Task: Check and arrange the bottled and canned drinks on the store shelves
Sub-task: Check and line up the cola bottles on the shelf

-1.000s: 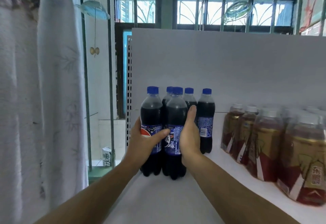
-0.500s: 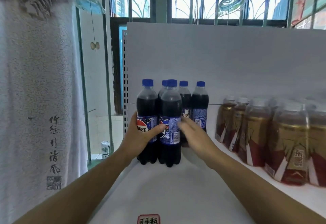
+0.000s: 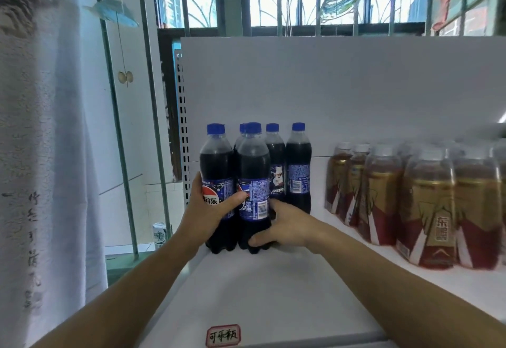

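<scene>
left hand (image 3: 209, 212): curled round label of front-left cola bottle (image 3: 216, 167), thumb across front | right hand (image 3: 290, 227): gripping front-right cola bottle (image 3: 253, 172) low down, thumb near base | both upright, touching, left end of shelf (image 3: 273, 293) | rear cola bottles (image 3: 298, 161) just behind | tea bottles (image 3: 383, 197) apart, rightward

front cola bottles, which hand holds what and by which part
The left hand grips the front-left cola bottle around its label; the right hand grips the front-right cola bottle low, near its base.
</scene>
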The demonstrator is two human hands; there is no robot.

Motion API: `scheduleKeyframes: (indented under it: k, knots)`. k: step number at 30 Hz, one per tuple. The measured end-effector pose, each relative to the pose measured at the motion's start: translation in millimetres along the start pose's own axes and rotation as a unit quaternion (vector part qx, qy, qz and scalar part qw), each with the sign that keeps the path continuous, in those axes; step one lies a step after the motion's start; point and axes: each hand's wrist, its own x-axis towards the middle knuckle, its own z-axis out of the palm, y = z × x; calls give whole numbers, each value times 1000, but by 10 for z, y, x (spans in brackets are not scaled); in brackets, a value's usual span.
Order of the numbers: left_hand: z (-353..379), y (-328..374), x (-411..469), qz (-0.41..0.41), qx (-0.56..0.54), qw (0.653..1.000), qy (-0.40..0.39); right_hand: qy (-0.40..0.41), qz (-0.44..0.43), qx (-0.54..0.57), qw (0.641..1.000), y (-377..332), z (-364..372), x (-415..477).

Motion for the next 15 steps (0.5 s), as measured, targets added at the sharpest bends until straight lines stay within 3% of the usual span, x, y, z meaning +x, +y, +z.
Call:
scheduleKeyframes:
  k: [5, 7, 8, 10, 11, 15]
  knots:
    - [0, 15, -31, 50, 75, 993, 81, -33, -4, 90, 995, 31, -298, -43]
    - [8, 50, -54, 165, 171, 963, 130, 67, -8, 127, 990, 80, -456, 45]
    - [27, 92, -68, 256, 218, 931, 140, 141, -12, 133, 981, 122, -509, 115]
    - [114, 208, -102, 401, 296, 860, 107, 250, -1, 130, 959, 225, -561, 269]
    - [184, 246, -119, 436, 328, 835, 68, 270, 9, 133, 954, 280, -566, 347]
    - [425, 173, -180, 455, 452, 764, -71, 273, 48, 148, 950, 508, -566, 635]
